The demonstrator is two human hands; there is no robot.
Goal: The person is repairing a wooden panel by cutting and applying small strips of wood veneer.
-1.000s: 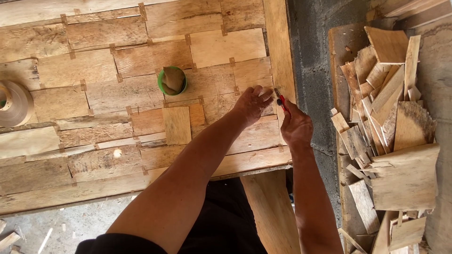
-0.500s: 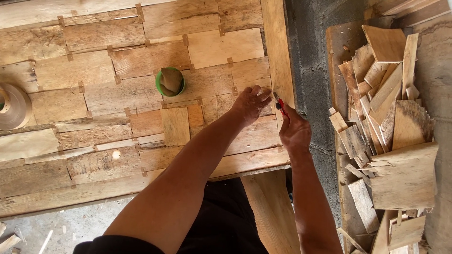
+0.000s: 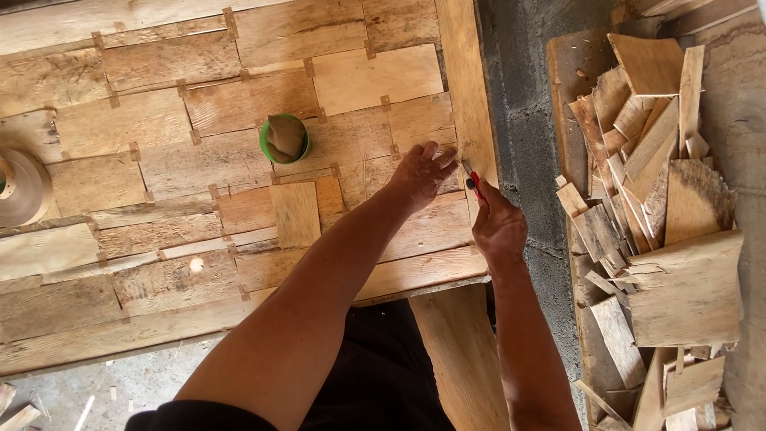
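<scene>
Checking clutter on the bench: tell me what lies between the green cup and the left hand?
Head view: only taped veneer sheets lie between green cup and left hand.

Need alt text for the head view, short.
Seen from above, the right hand holds a red-handled cutter at the edge of a sheet of taped veneer patches, while the left hand presses flat on the sheet beside it. A green tape roll sits on the sheet; wood offcuts pile to the right.
</scene>
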